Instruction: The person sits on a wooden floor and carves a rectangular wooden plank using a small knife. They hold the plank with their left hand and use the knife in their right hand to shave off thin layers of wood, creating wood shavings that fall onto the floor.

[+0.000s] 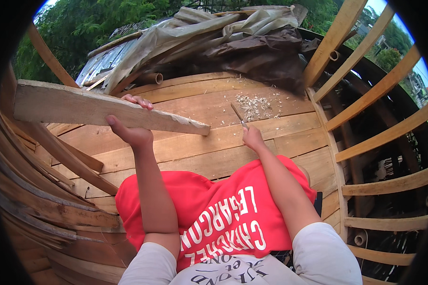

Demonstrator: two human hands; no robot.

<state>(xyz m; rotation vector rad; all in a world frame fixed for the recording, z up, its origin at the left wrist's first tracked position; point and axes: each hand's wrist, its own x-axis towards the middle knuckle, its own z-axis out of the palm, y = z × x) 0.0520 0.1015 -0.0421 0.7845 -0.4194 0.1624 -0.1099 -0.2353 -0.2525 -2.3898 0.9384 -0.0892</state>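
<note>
My left hand (133, 133) grips a long wooden plank (100, 108) at about its middle. The thumb presses on the near face and the fingertips curl over the far edge. The plank is held raised and tilted, and its narrow right end shows pale, freshly cut wood along the upper edge. In my right hand (253, 138) is a slim knife-like tool (238, 113), closed in the fist and pointing away from me. Its outer length looks brown, with a shiny metal bit beside the fingers; the exact kind cannot be made out. Tool and plank are apart.
Wood shavings (257, 105) lie scattered on the plank floor (199, 152) beyond the tool. Curved wooden ribs (380, 144) rise at the right, and more timbers (57, 204) stand at the left. Grey and dark sheeting (252, 52) covers a pile at the far side.
</note>
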